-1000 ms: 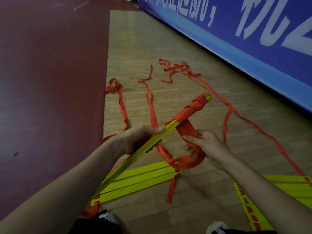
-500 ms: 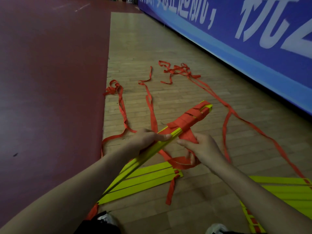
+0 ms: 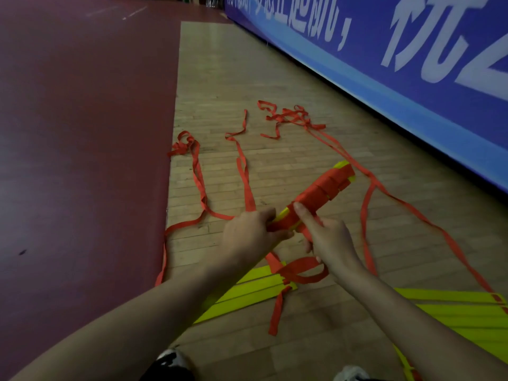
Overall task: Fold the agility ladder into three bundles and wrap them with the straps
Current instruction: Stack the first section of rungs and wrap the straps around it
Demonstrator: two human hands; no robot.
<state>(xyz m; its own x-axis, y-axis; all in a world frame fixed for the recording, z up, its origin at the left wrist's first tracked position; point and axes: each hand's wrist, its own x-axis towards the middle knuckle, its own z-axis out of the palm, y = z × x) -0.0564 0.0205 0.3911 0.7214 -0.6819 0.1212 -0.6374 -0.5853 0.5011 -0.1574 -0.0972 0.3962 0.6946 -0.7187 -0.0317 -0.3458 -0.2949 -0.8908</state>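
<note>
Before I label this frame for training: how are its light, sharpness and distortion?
Head view: dim, flat light, no glare or hard shadows; left hand, right hand, bundle and strap slightly soft, edges readable; wide-angle bending slightly bows the banner edge and stretches the forearms near the bottom corners.

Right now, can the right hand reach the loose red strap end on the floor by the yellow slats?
Probably yes: the strap end lies bare on the floor near the right hand, nothing between. But that hand holds the strap on the bundle, so it must let go first.
</note>
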